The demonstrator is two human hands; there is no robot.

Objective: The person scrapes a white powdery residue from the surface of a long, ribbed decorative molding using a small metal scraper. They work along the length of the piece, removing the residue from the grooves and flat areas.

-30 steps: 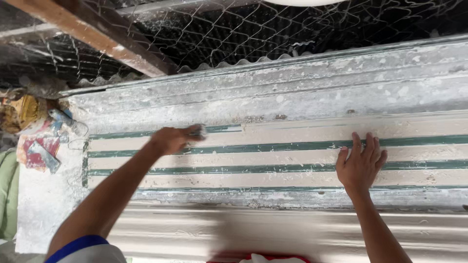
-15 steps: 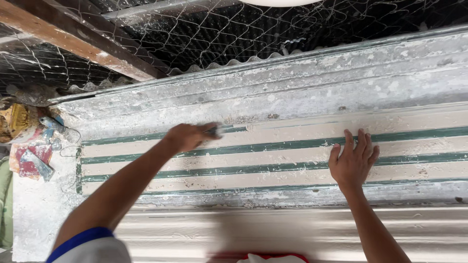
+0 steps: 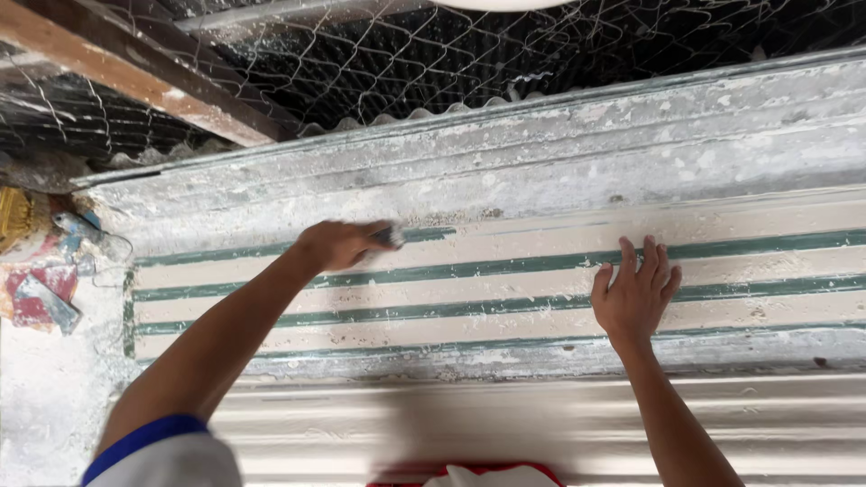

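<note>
My left hand is closed around a small tool whose tip presses on the top band of a long cream moulding strip with green grooves. The tool is mostly hidden by my fingers and blurred, so I cannot tell its kind. My right hand lies flat on the strip further right, fingers spread, holding nothing. The strip rests on a plaster-spattered grey bench that runs across the view.
Wire mesh and a wooden beam stand behind the bench. At the left lie a red-handled scraper and some plaster-caked clutter. More ridged cream mouldings lie along the near side.
My left hand has slid to the right along the top band of the strip with the tool. My right hand has stayed flat in the same spot.
</note>
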